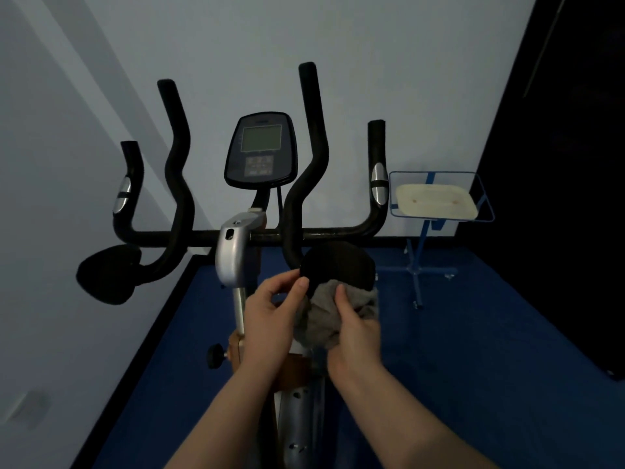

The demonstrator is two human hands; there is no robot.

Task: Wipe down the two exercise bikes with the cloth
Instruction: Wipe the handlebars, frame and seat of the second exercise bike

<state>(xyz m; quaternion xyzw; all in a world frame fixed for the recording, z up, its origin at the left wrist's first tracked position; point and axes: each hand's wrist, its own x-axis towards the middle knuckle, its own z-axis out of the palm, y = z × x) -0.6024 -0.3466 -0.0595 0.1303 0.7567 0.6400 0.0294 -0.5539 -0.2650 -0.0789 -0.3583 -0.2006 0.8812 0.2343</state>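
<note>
1 exercise bike (236, 252) | 1 cloth (324, 319): right hand (355, 333) fingers clamp it | left hand (270, 319) fingers pinch pad (338, 264)

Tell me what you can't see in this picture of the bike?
- Console screen: head view too dim, nothing readable.
- Cloth: partly covered by left hand and right hand.
- Bike frame: pedals and base cut off by bottom edge.
- Second bike: not in view.

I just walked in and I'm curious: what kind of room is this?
Probably a small home gym or workout room. An exercise bike with a display console and black handlebars stands on blue floor matting against a plain wall.
</note>
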